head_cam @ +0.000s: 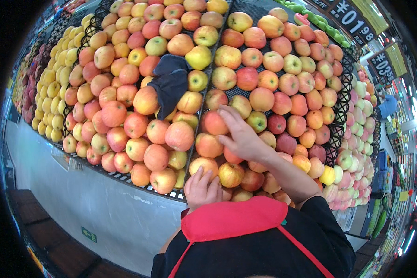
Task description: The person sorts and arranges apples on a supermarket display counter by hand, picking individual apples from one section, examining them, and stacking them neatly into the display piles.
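My right hand (241,133) reaches across the heap from the right. Its fingers and thumb are around the right side of a red-orange apple (213,122) beside the divider between two sections. Lower down, my left hand (202,189) lies at the front edge of the display. Its fingertips touch the lower side of a pale orange-yellow apple (203,164), and its palm is hidden. A striped yellow-red apple (231,174) sits just right of the left hand. Red and yellow apples (281,102) slope up behind both hands, with black mesh matting (239,91) showing through gaps.
Dark cloth gloves or a rag (172,85) lie on the left apple section. A thin divider (212,69) separates the sections. Black lattice fences (337,132) border paler apples (359,139) at right and yellow fruit (55,80) at left. Price signs (354,21) hang at upper right.
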Action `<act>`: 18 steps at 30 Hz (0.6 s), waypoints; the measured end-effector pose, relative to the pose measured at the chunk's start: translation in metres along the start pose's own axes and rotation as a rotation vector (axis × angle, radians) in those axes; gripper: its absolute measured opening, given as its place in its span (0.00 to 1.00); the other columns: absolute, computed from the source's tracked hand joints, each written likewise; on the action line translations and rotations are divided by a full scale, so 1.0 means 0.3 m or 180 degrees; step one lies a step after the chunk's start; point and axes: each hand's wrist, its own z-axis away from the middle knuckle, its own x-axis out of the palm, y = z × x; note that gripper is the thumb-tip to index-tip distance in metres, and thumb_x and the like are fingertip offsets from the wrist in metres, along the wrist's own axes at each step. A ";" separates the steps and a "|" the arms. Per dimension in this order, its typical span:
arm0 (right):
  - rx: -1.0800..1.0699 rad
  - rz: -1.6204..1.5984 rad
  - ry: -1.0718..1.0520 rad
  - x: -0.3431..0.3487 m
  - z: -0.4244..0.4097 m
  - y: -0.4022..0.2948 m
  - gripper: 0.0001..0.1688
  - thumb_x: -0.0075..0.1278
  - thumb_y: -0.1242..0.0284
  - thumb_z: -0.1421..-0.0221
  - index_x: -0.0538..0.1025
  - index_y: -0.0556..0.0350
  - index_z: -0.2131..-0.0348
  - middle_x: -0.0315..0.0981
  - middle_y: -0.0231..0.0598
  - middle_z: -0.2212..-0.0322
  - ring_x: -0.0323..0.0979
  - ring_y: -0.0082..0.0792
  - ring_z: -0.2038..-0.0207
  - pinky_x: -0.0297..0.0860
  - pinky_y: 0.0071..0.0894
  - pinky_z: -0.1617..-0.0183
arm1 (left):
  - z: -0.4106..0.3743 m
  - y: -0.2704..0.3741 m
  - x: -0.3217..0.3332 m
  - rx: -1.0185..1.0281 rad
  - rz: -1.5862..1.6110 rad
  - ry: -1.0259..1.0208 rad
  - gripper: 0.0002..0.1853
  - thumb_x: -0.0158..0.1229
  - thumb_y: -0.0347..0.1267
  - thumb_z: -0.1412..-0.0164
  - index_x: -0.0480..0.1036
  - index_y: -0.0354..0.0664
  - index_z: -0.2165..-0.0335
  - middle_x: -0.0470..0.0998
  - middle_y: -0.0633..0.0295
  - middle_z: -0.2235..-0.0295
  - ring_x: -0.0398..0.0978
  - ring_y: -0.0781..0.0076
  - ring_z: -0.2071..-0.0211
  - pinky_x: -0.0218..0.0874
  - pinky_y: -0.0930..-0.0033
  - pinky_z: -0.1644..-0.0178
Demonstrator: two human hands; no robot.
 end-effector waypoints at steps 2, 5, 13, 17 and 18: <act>0.0169 0.0097 -0.0074 -0.019 0.013 -0.013 0.38 0.59 0.72 0.45 0.63 0.66 0.40 0.57 0.62 0.39 0.63 0.64 0.39 0.64 0.49 0.34 | 0.000 0.004 0.006 0.0044 0.0016 -0.0037 0.11 0.65 0.34 0.49 0.81 0.47 0.64 0.79 0.59 0.53 0.77 0.49 0.48 0.69 0.51 0.49; 0.0199 0.0047 -0.0095 -0.016 0.016 -0.010 0.38 0.59 0.71 0.44 0.63 0.61 0.39 0.56 0.61 0.38 0.63 0.65 0.39 0.67 0.51 0.37 | 0.008 -0.008 0.010 0.0101 -0.0105 0.0077 0.11 0.66 0.33 0.50 0.81 0.48 0.64 0.79 0.59 0.53 0.77 0.50 0.48 0.70 0.52 0.50; 0.0314 0.0851 0.0106 -0.007 0.076 -0.081 0.35 0.61 0.69 0.44 0.67 0.63 0.42 0.55 0.66 0.37 0.60 0.70 0.38 0.63 0.54 0.34 | -0.010 0.002 -0.025 0.0075 0.0265 -0.0013 0.14 0.68 0.30 0.54 0.81 0.43 0.64 0.78 0.56 0.52 0.75 0.47 0.46 0.67 0.49 0.46; 0.0065 0.1565 0.0205 -0.013 0.060 -0.138 0.30 0.61 0.69 0.44 0.71 0.62 0.46 0.56 0.65 0.37 0.62 0.66 0.39 0.61 0.57 0.34 | -0.012 0.002 -0.034 0.0114 0.0267 0.0087 0.14 0.62 0.32 0.51 0.81 0.42 0.63 0.79 0.58 0.53 0.75 0.50 0.45 0.68 0.52 0.46; -0.0085 0.1507 0.0510 -0.005 0.051 -0.149 0.26 0.61 0.70 0.46 0.73 0.61 0.50 0.61 0.62 0.40 0.64 0.63 0.40 0.61 0.57 0.35 | -0.015 0.000 -0.032 0.0153 0.0305 0.0068 0.15 0.62 0.33 0.52 0.81 0.41 0.63 0.80 0.58 0.53 0.75 0.49 0.45 0.68 0.52 0.45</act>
